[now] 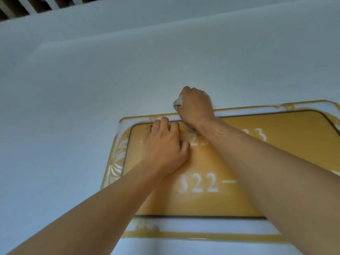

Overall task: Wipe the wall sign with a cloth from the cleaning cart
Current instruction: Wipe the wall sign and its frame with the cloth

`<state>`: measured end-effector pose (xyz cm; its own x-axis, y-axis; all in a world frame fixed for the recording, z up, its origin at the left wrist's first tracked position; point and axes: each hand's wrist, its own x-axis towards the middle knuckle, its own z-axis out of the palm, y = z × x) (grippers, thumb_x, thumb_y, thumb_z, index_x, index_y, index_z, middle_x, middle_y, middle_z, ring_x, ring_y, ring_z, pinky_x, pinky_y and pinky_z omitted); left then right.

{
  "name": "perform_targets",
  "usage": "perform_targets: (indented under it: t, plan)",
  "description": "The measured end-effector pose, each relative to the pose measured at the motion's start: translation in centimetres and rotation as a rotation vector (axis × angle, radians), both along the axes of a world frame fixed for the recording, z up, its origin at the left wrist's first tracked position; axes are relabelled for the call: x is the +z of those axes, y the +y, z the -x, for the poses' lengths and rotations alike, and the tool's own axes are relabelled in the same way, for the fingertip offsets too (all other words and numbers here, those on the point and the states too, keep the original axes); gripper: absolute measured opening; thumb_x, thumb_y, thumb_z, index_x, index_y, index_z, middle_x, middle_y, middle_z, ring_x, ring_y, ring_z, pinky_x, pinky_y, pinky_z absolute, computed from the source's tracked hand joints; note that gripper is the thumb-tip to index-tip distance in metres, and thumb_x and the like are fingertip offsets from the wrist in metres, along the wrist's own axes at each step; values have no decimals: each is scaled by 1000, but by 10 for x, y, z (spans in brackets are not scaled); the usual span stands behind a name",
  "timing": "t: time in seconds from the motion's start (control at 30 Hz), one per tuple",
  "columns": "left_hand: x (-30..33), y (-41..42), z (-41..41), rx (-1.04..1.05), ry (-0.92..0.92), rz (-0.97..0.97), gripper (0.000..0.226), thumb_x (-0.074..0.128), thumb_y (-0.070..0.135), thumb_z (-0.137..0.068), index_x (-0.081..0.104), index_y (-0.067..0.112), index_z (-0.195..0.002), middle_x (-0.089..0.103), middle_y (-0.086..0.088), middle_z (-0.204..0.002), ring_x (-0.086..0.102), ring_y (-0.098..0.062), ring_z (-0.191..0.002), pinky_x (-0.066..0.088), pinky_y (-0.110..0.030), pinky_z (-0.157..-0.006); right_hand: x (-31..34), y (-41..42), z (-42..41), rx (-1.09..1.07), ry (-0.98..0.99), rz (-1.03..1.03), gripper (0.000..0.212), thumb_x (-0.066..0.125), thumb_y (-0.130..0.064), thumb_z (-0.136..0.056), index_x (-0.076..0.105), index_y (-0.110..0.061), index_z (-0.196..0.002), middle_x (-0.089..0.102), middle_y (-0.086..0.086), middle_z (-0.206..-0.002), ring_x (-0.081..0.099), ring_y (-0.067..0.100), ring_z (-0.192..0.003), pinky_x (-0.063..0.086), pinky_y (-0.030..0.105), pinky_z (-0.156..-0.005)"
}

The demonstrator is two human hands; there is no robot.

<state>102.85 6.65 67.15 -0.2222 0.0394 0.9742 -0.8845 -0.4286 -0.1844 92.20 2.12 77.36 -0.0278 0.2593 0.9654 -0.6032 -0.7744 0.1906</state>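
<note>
A gold wall sign (pixel 276 162) with white numbers and a white ornate border hangs on the pale wall. My right hand (pixel 196 105) is shut on a bunched white cloth (pixel 178 102) and presses it against the sign's top edge. A bit of the cloth also shows under the wrist. My left hand (pixel 162 146) lies flat on the sign's upper left part, fingers spread and touching the upper border. Both forearms cover part of the lettering.
The plain white wall (pixel 92 89) surrounds the sign on all sides. A slatted ceiling or grille (pixel 27 6) shows at the top left corner. The cleaning cart is out of view.
</note>
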Motion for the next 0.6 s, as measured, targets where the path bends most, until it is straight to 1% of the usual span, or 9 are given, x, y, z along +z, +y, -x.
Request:
perform_targets:
  t: [0.1, 0.17, 0.3, 0.33, 0.4, 0.47, 0.53, 0.6]
  plan:
    - [-7, 26, -41, 44, -35, -34, 29, 39, 42, -81, 47, 15, -89, 53, -7, -101, 49, -29, -95, 40, -45, -91, 2, 21, -39, 2, 30, -6, 15, 61, -18, -85, 57, -16, -100, 66, 3, -101, 63, 24, -93, 41, 34, -94]
    - [-13, 44, -68, 83, -46, -47, 28, 39, 41, -82, 47, 16, -89, 51, -4, -97, 48, -27, -90, 40, -43, -90, 3, 38, -68, 7, 64, -7, 16, 59, -17, -84, 57, -16, -100, 66, 2, -102, 64, 23, -92, 41, 34, -96]
    - [-22, 76, -116, 144, -23, -61, 33, 36, 40, -82, 50, 16, -99, 47, -1, -92, 44, -24, -83, 41, -41, -85, 3, 68, -121, 50, 87, 2, 13, 58, -15, -83, 50, -18, -93, 65, 2, -99, 64, 22, -89, 38, 33, -94]
    - [-25, 85, -130, 144, -15, -69, 35, 34, 40, -82, 51, 15, -101, 48, -1, -93, 45, -24, -84, 41, -40, -85, 3, 75, -137, 64, 94, 10, 14, 59, -15, -83, 50, -17, -94, 65, 3, -99, 63, 22, -89, 38, 33, -94]
    - [-31, 91, -145, 116, -16, -89, 40, 32, 40, -83, 53, 15, -105, 51, -3, -97, 48, -25, -87, 42, -40, -84, 2, 80, -152, 97, 107, 33, 18, 60, -16, -85, 55, -12, -102, 64, 4, -101, 63, 22, -92, 39, 34, -95]
    - [-38, 102, -165, 70, 13, -93, 40, 32, 39, -84, 54, 14, -106, 53, -3, -102, 50, -24, -90, 44, -38, -82, -3, 90, -174, 187, 134, 54, 21, 62, -18, -88, 58, -11, -107, 65, 3, -104, 61, 21, -95, 37, 32, -96]
    - [-44, 109, -181, 53, 22, -95, 38, 34, 37, -85, 54, 13, -108, 56, -3, -109, 52, -22, -95, 45, -37, -83, -13, 101, -191, 296, 222, 69, 17, 64, -20, -88, 62, -11, -102, 66, 1, -103, 60, 21, -96, 36, 31, -95]
    - [-51, 114, -194, 59, 15, -109, 38, 35, 36, -86, 54, 13, -110, 56, -3, -113, 51, -21, -99, 45, -36, -85, -24, 107, -205, 281, 296, 131, 11, 63, -19, -87, 65, -11, -96, 66, -1, -102, 61, 19, -96, 31, 30, -98]
